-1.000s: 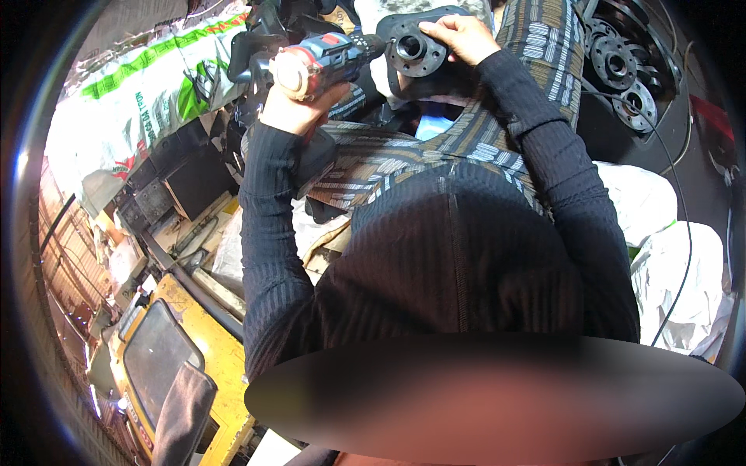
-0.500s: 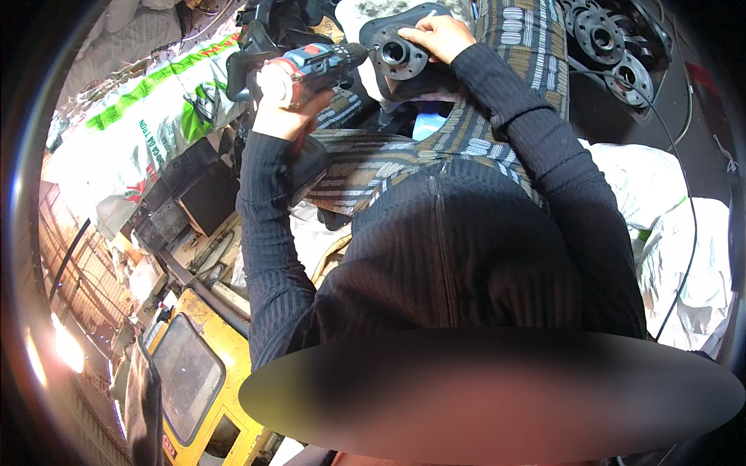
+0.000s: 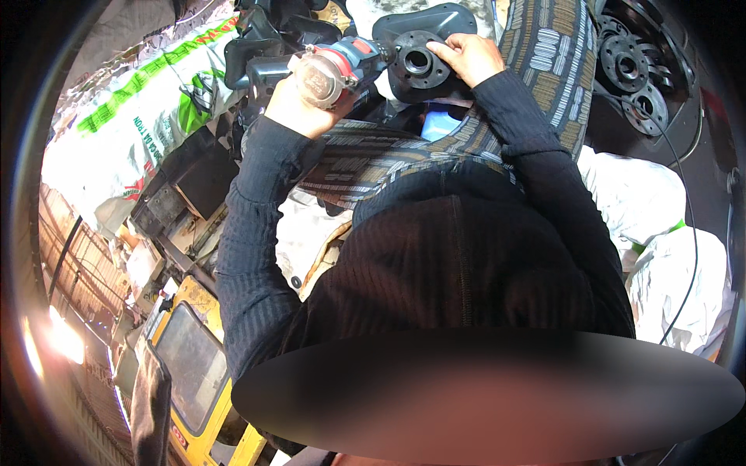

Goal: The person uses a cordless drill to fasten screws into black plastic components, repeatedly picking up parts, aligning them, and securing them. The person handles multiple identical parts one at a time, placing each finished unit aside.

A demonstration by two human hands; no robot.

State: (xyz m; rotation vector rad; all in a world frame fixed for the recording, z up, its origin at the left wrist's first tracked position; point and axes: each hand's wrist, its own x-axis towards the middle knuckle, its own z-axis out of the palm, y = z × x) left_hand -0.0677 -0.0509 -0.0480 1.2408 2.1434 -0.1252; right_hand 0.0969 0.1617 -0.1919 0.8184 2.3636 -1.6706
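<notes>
My left hand (image 3: pixel 298 111) is closed around a blue and red cordless drill (image 3: pixel 353 54), whose rounded back end faces me. The drill's dark nose reaches the left rim of a round black metal flange (image 3: pixel 418 64) with a raised central hole and small holes around it. I cannot tell whether the nose touches it. On the right, my right hand (image 3: pixel 472 59) pinches the flange's upper right edge between thumb and fingers. A dark flat plate (image 3: pixel 426 21) with rounded corners lies just behind the flange, above my patterned trouser leg (image 3: pixel 544 70).
At the far right, a dark container holds several similar flanges (image 3: pixel 624 64), with a thin cable (image 3: pixel 694 225) running past. White sacks (image 3: pixel 633 190) sit below. A white and green sack (image 3: pixel 132 132) and black parts (image 3: pixel 260 58) are at left; a yellow machine panel (image 3: pixel 194 365) stands lower left.
Both hands, with the drill and flange, have shifted right and slightly down in the view. The drill has turned, so its round back end shows more.
</notes>
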